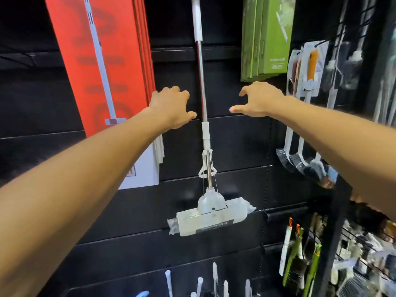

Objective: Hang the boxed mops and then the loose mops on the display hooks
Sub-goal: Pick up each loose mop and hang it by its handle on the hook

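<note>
A loose white sponge mop (203, 97) with a steel pole hangs against the black slat wall, its plastic-wrapped head (212, 217) at the bottom. My left hand (171, 106) hovers just left of the pole with loosely curled fingers, holding nothing. My right hand (259, 99) is spread open to the right of the pole, apart from it. Several red mop boxes (102, 67) hang at the left and green mop boxes (267, 37) hang at the upper right. The hook that carries the mop is out of view.
Packaged brushes (308, 69) hang on the wire grid at the right, with dark brush heads (304, 166) below them. More brushes and scrubbers (300, 260) fill the lower right. White handle tips (214, 277) stick up at the bottom.
</note>
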